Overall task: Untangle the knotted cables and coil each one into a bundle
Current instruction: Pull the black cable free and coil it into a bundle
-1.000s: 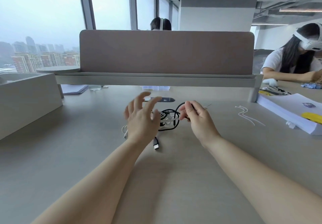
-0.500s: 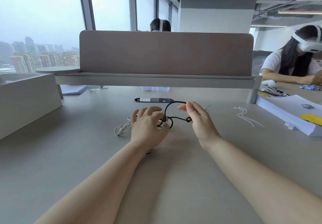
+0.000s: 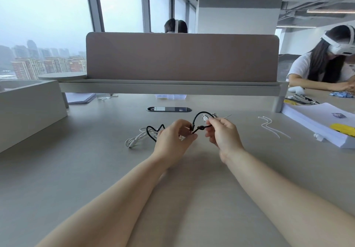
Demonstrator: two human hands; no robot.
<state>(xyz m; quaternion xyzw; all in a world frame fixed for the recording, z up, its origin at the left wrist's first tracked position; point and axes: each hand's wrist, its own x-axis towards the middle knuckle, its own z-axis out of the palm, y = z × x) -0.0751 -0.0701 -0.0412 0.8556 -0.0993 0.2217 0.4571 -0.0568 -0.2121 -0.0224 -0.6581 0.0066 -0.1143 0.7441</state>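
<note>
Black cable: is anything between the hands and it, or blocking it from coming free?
Nothing between: the left hand and the right hand both pinch the black cable. A small knot sits in the stretch between them, and beyond the left hand it crosses the white cable on the desk.

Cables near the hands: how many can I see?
2: a black cable held by the left hand and right hand, and a white cable on the desk left of them. More may be hidden.

bright daylight frm windows [image 3: 48, 16] | soft shadows | fisheye edges | sharp
</note>
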